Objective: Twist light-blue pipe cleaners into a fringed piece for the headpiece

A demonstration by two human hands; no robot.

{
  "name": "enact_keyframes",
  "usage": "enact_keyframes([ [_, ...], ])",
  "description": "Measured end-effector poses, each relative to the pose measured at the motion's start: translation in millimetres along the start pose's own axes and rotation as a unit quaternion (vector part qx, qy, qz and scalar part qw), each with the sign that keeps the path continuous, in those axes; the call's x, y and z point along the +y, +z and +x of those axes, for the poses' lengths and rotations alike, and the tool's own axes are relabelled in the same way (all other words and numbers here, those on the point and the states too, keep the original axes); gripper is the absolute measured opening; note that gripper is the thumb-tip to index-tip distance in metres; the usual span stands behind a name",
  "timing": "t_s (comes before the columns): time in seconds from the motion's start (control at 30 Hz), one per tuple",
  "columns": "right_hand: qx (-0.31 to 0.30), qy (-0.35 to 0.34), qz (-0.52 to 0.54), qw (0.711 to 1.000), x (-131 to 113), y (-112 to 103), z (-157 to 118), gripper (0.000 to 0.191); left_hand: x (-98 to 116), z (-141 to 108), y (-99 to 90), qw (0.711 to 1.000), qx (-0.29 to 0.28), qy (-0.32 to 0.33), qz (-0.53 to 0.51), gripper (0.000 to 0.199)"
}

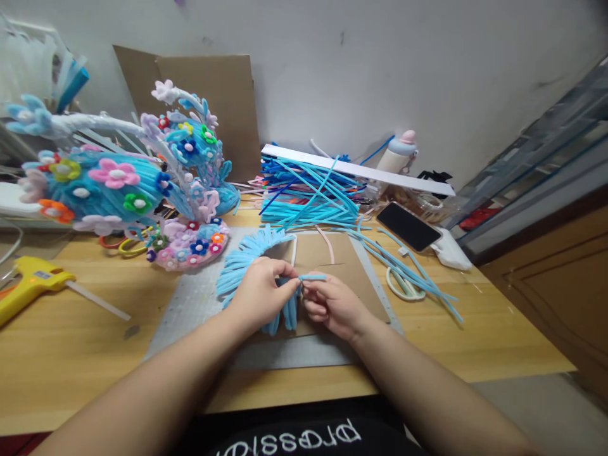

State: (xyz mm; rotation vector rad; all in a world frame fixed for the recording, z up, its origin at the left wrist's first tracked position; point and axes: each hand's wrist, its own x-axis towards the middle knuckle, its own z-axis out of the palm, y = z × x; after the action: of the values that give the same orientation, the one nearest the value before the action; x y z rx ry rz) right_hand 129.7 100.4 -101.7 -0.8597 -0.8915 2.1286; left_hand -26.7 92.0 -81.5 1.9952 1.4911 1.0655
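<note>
A fringe of light blue pipe cleaners [251, 251] fans out in a curve over the cardboard sheet [351, 285] and the grey cutting mat [185, 316]. My left hand [266, 288] lies over part of this fringe, its thumb and forefinger pinched at the fringe's end. Right beside it, my right hand [335, 304] is closed, pinching a light blue pipe cleaner [313, 277] whose short end sticks out to the right. The fingertips of both hands almost meet there. My left hand hides the middle of the fringe.
Fluffy flower-covered ornaments [118, 183] stand at left, near a yellow glue gun [38, 285]. Behind lies a pile of blue pipe cleaners [308, 196]. At right are a phone [409, 226], loose pipe cleaners [413, 266] and a bottle [399, 155].
</note>
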Motion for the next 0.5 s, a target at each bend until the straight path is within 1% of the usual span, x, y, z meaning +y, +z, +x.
enact_keyframes([
  [0.07,-0.017,0.016,0.000,1.000,-1.9,-2.9,0.4,0.014,0.3,1.3,-1.6,0.999,-0.028,-0.014,-0.023,0.009],
  [0.17,-0.034,0.028,-0.024,0.999,-3.4,-6.6,1.9,0.015,0.4,2.5,-3.2,0.992,-0.078,-0.070,-0.077,0.013],
  [0.23,-0.033,0.015,-0.075,0.997,-3.1,-8.2,3.4,0.016,-0.3,2.8,-3.6,0.984,-0.104,-0.105,-0.103,0.016],
  [0.3,-0.013,-0.030,-0.161,0.986,-2.0,-8.6,4.8,0.016,-1.7,3.1,-3.7,0.979,-0.119,-0.123,-0.114,0.018],
  [0.33,0.006,-0.075,-0.216,0.973,-1.3,-8.5,5.2,0.015,-2.4,3.4,-3.9,0.977,-0.124,-0.131,-0.118,0.019],
  [0.37,0.030,-0.130,-0.278,0.951,-0.7,-8.1,5.5,0.015,-3.0,3.7,-4.3,0.974,-0.129,-0.138,-0.124,0.020],
  [0.43,0.075,-0.245,-0.393,0.883,0.3,-7.2,5.2,0.014,-3.4,4.6,-6.0,0.967,-0.143,-0.152,-0.145,0.021],
  [0.47,0.089,-0.287,-0.435,0.849,0.5,-6.8,5.0,0.014,-3.1,5.2,-7.5,0.962,-0.154,-0.158,-0.159,0.020],
  [0.5,0.095,-0.312,-0.460,0.826,0.6,-6.6,4.7,0.014,-2.5,5.8,-9.4,0.957,-0.167,-0.161,-0.176,0.020],
])
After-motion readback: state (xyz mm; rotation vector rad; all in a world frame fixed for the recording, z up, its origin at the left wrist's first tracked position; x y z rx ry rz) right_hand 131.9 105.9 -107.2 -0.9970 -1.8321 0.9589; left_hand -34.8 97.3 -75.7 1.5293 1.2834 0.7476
